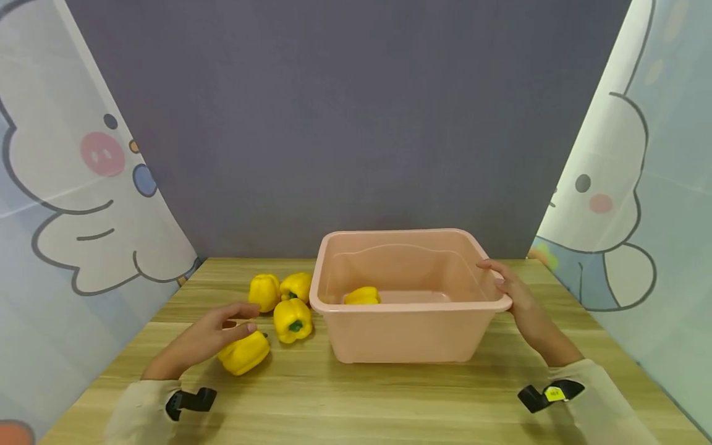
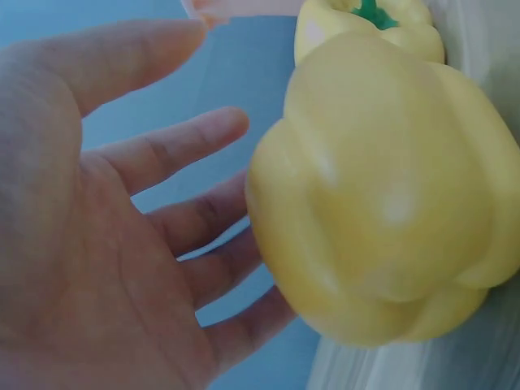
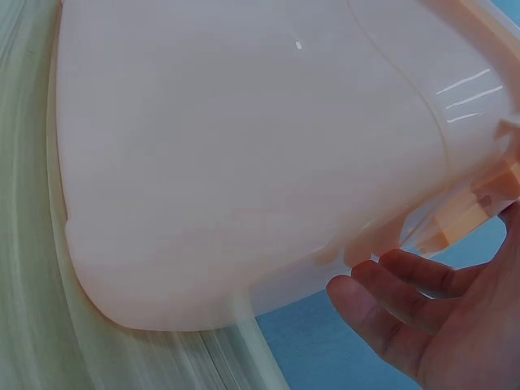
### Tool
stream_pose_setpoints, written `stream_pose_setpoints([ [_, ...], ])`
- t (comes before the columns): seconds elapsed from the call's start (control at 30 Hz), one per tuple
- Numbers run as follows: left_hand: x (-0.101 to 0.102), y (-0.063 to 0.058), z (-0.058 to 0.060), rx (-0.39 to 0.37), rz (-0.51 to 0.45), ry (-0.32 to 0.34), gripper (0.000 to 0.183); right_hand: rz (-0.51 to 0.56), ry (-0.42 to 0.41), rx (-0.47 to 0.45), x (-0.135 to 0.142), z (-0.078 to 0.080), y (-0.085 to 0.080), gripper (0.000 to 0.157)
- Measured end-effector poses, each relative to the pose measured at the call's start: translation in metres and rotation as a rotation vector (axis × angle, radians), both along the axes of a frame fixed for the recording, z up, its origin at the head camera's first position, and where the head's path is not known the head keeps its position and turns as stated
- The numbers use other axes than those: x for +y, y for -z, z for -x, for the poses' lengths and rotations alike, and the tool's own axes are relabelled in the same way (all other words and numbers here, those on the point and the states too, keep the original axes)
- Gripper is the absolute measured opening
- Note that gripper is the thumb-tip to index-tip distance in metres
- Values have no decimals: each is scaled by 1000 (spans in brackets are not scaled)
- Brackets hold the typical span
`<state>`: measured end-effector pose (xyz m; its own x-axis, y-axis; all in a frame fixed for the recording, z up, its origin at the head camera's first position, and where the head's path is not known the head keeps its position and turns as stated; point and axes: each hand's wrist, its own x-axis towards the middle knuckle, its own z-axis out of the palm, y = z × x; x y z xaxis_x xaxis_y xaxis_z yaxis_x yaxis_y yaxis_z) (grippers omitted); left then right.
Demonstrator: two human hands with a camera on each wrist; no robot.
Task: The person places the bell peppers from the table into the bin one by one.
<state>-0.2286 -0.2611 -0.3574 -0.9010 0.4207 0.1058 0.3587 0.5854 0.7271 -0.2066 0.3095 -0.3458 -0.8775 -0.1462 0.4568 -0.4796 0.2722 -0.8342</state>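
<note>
My left hand (image 1: 208,339) hovers with spread fingers just above and beside a yellow bell pepper (image 1: 245,354) lying on its side. In the left wrist view, that pepper (image 2: 382,187) fills the space past the fingertips, and the palm holds nothing. Three more yellow bell peppers (image 1: 292,320) stand grouped just beyond, left of a pink plastic tub (image 1: 408,334). Inside the tub, one yellow pepper (image 1: 363,296) shows partly above the near rim. My right hand (image 1: 521,304) grips the tub's right rim; several fingers (image 3: 398,313) curl below it outside.
The wooden table (image 1: 400,402) runs up to a dark grey panel (image 1: 356,123) at the back. Cartoon-printed cloth walls (image 1: 55,259) flank it on both sides. Black wrist cameras (image 1: 191,400) are strapped over both light sleeves.
</note>
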Motion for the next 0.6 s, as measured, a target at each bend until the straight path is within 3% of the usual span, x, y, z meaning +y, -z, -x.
stream_pose_setpoints([
  [0.23,-2,3,0,18,15,15,41,-40,7,-11,-1,1,-4,39],
  [0.6,-8,7,0,4,60,26,45,-48,10,-7,0,-1,-1,42],
])
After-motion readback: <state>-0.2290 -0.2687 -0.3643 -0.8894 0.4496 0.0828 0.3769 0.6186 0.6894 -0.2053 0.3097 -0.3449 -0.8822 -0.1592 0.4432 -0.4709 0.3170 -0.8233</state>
